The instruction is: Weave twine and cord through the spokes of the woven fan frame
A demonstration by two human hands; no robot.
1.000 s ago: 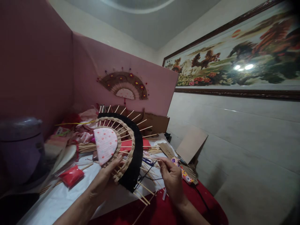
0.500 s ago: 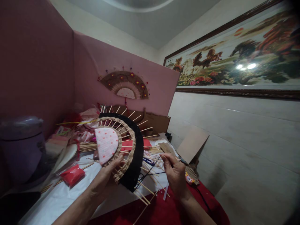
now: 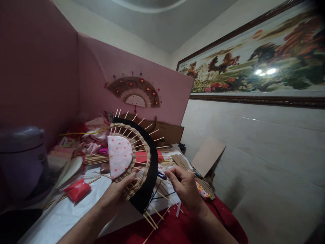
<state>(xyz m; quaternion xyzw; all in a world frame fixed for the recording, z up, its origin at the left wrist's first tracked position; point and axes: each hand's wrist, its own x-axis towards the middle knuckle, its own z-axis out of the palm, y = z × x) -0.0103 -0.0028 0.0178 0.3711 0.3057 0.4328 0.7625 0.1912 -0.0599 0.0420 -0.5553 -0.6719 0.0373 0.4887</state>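
Note:
My left hand [image 3: 119, 193] grips the lower edge of a half-round woven fan [image 3: 134, 159] and holds it upright. The fan has a pink dotted fabric centre, tan wicker rings, thin bamboo spokes sticking out and a black woven outer band. My right hand [image 3: 184, 186] is closed in a pinch just right of the fan's black band, on a thin black cord [image 3: 158, 193] that runs down to the fan's edge.
A finished brown fan [image 3: 134, 91] hangs on the pink partition. The white-covered table [image 3: 66, 213] holds a red packet [image 3: 77, 189], bamboo sticks, fabric scraps and a purple pot [image 3: 21, 159]. Cardboard [image 3: 207, 156] leans on the tiled wall at the right, under a framed painting.
My left hand tilted the fan slightly right and up. My right hand moved left toward the black band, drawing the cord closer to the fan.

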